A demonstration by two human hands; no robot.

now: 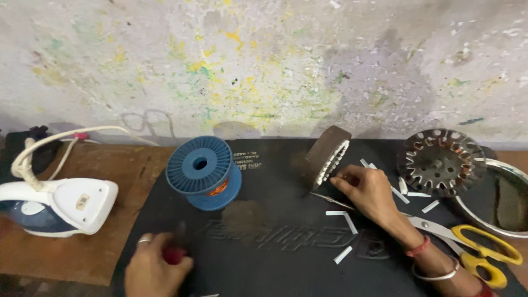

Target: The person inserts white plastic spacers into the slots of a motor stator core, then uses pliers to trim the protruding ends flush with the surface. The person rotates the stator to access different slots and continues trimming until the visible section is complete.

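- right hand (367,190) has its grip pinched on a white paper strip at the stator core (327,156), which stands on edge on the black mat (264,242).
- left hand (155,268), blurred, has its grip closed around a red-handled tool (174,254) low on the mat.
- blue wire spool (204,171) sits between them; loose paper strips (342,254), yellow-handled scissors (478,247), a second stator (441,161) and an iron (55,206) lie about the worktop (82,247).

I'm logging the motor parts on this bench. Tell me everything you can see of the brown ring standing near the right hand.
The brown ring is a rusty-looking metal motor core, standing on edge and tilted on the black mat. White paper strips line the slots around its inner face. The right hand rests at its lower right, fingertips close by the slotted face; whether they touch it I cannot tell. The wall rises behind it.
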